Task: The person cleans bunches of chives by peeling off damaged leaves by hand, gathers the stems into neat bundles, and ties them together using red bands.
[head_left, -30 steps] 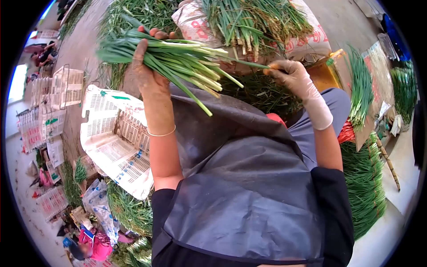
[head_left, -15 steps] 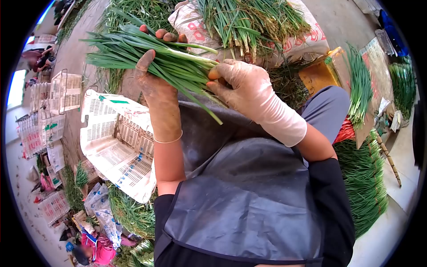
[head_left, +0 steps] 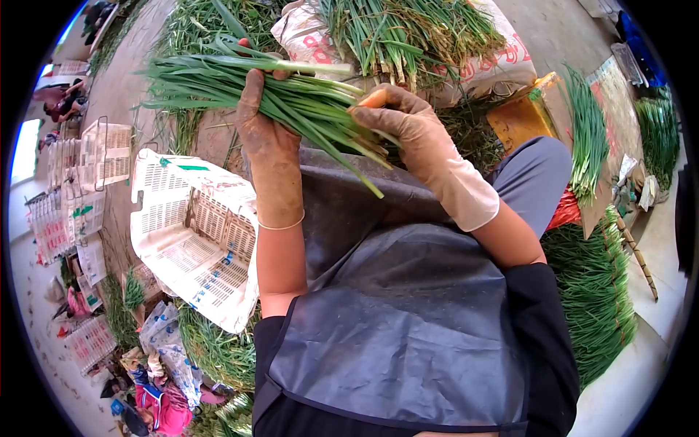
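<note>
Held up above the dark apron [head_left: 393,320] is a bunch of long green stalks [head_left: 313,102], leaves to the left and pale ends to the right. My left hand [head_left: 269,138], in a soiled glove, is closed around the middle of the bunch. At the pale ends, my right hand [head_left: 411,127] pinches with thumb and forefinger pressed together; its glove is soiled too. Beyond the bunch, more stalks with brownish roots [head_left: 415,36] lie on a white sack with red print [head_left: 517,62].
A white plastic crate [head_left: 196,233] is tilted at the left. Stacked crates [head_left: 105,153] and a person in pink [head_left: 171,411] are farther left. On the right are a yellow crate [head_left: 520,120], a board with stalks [head_left: 588,138] and a large green stack [head_left: 593,298].
My right hand came in from the right to the pale ends of the bunch, where its fingers now pinch. My left hand has moved slightly right with the bunch.
</note>
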A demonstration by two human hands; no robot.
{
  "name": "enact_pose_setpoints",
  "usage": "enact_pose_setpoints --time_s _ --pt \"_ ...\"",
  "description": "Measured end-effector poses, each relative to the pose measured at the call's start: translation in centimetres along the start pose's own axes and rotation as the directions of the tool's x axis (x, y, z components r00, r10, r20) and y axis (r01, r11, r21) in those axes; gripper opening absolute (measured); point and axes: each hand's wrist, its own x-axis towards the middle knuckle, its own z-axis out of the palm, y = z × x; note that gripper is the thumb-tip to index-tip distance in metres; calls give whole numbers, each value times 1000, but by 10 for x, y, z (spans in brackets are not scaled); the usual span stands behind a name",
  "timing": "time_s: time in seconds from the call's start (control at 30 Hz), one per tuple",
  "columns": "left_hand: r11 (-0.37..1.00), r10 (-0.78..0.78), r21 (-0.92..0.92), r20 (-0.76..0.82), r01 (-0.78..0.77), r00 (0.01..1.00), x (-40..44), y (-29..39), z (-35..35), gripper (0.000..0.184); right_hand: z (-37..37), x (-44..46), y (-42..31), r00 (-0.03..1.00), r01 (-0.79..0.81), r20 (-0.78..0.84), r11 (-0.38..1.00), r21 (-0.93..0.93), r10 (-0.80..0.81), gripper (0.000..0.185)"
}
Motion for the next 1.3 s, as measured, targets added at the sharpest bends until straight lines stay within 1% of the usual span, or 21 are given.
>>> enact_pose_setpoints --time_s 0.03,0.1,0.2,0.27,0.33,0.4,0.43,0.47,0.5,0.57,0.6,0.63,0.73,0.8,0.87,0.93,0.97,1.0,1.1,1.2,1.3 --pt "989 -37 -142 23 40 999 -3 -2 9 40 -1 -2 2 998 57 -16 992 110 -55 9" --pt "985 -28 -169 42 35 999 2 0 -4 38 -9 -5 4 993 119 -35 973 200 -114 10" --pt "981 4 -192 24 0 1000 8 20 -15 33 -53 -12 8 973 184 -100 959 -214 -209 17" --pt "974 38 -223 48 -27 998 13 42 -26 34 -95 -16 15 951 174 -110 795 -581 -288 19" --pt "972 81 -220 3 -78 997 12 55 -24 33 -154 -7 26 981 -153 -178 267 -952 -74 23" --pt "982 99 -158 -17 -100 995 9 59 -19 36 -183 -6 44 949 -309 -252 -398 -864 -189 36" --pt "985 115 -129 -16 -116 993 6 60 -20 38 -174 -7 36 893 -55 40 -197 -979 -449 43" --pt "984 122 -131 -12 -123 992 7 58 -18 38 -123 -8 10 807 141 75 67 -988 -585 33" --pt "989 130 -71 14 -128 991 5 54 -16 42 -76 -15 -15 790 310 99 255 -916 -606 24" --pt "993 118 -15 73 -117 990 2 45 -13 50 -37 -14 -23 606 684 510 72 -726 -611 22" --pt "993 118 -21 112 -116 987 5 41 -11 53 -14 -15 -24 538 705 615 -92 -703 -577 24" --pt "993 80 -99 162 -65 984 4 38 -3 48 2 -16 -24 561 632 655 -249 -734 -506 28" --pt "967 42 -255 40 -30 998 6 34 -5 34 14 -2 -2 650 500 486 -153 -852 -584 32" --pt "994 77 -67 -71 -81 995 7 31 -4 29 9 2 3 651 516 472 -109 -850 -595 27" --pt "993 0 -121 -84 -10 996 8 28 -4 28 8 2 2 654 524 451 -66 -849 -608 22" --pt "995 -37 -98 -90 28 995 9 26 -9 29 7 0 -4 897 406 181 590 -697 -403 24" --pt "995 -69 -75 -95 62 993 9 25 -11 30 5 3 -3 934 345 117 762 -548 -339 20" --pt "995 -72 -78 -93 65 993 10 23 -12 30 4 5 -6 934 344 114 760 -551 -339 20" --pt "993 -94 50 -186 105 978 9 16 -10 34 6 11 -7 947 315 -15 940 -130 -320 13" --pt "983 -138 77 -274 165 952 6 10 -2 34 1 16 -3 900 432 10 890 -144 -436 15" --pt "978 -169 67 -307 199 936 4 5 -2 33 2 16 -6 914 396 -14 900 -183 -405 15"
